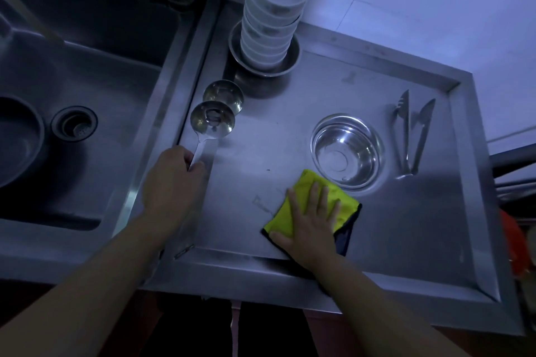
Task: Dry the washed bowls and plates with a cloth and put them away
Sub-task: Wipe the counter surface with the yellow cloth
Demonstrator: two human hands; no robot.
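Overhead, head view:
Left hand (171,182): fingers curled around the handle of a shiny steel ladle (211,122), at the tabletop's left edge beside the sink (87,66).
Right hand (311,217): fingers straight, spread flat, pressing a folded yellow cloth with dark trim (293,211) onto the steel tabletop (290,95).
White bowls (274,17): tall stack on a metal plate (293,58), far side.
Steel bowl (347,151): upright, just beyond the cloth.
Metal tongs (410,133): lying right of the steel bowl.
Second ladle (223,93): behind the first.
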